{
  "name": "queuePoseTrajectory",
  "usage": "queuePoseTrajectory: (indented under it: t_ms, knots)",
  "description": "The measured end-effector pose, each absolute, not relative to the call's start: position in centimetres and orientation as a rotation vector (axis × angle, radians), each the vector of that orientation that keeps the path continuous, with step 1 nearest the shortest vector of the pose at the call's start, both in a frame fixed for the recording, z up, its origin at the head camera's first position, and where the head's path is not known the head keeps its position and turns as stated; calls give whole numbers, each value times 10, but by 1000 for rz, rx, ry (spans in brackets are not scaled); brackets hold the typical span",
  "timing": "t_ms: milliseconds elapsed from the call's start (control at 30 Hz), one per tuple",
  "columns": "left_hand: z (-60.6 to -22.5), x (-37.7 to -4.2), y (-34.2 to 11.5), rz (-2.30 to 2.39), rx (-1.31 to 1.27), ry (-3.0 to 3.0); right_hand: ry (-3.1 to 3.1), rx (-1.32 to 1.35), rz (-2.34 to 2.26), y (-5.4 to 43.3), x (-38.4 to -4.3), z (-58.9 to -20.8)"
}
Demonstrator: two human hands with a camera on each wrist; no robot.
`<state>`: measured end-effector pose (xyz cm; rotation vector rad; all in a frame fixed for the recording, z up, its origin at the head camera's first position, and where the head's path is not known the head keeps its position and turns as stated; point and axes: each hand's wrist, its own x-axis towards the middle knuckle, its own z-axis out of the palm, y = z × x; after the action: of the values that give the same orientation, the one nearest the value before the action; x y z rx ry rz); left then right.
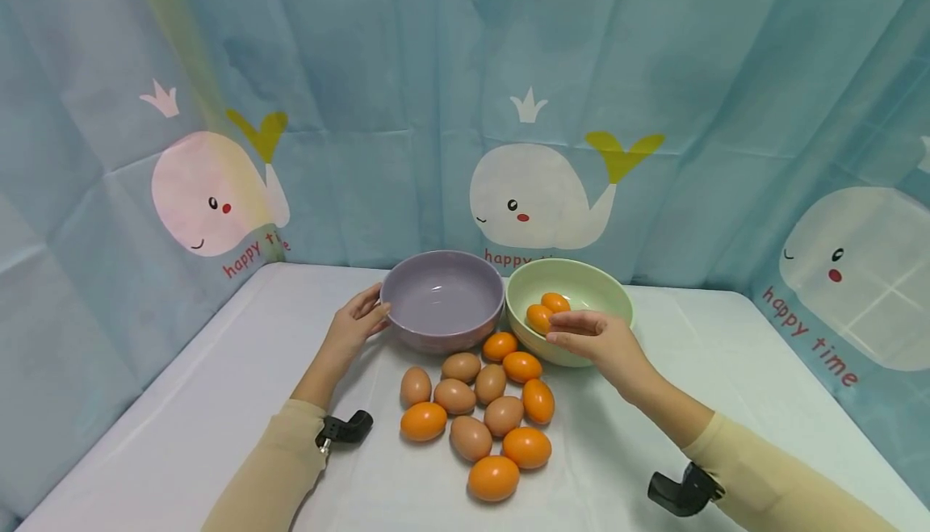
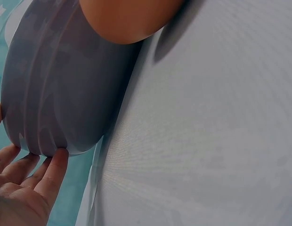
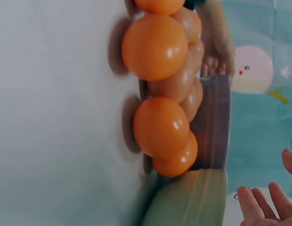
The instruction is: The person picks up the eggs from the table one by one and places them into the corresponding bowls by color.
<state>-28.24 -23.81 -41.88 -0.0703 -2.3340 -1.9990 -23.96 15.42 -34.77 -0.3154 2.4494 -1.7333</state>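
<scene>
My left hand (image 1: 358, 318) grips the left side of a purple bowl (image 1: 443, 337), its thumb at the rim and its fingers against the outer wall, as the left wrist view shows. My right hand (image 1: 599, 345) hovers at the front of a light green bowl (image 1: 617, 298), fingers extended and nothing held. Two smooth orange egg-shaped pieces (image 1: 555, 302) lie in the green bowl, close to those fingertips. In front of the bowls, brown eggs (image 1: 454, 396) and more orange egg-shaped pieces (image 1: 493, 478) lie in a loose cluster. No pieces show inside the purple bowl.
Both bowls stand side by side near the back of a white-covered table (image 1: 240, 387). Behind it hangs a blue curtain (image 1: 378, 112) with whale prints. Each sleeved forearm wears a black wrist mount (image 1: 683, 490).
</scene>
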Motion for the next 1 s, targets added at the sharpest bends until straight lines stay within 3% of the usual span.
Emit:
queuePoseTrajectory:
  t_ms: [1000]
  knots:
    - [-418, -283, -237, -2016, -65, -2317, 2383, -209, -1727, 155, -209, -375]
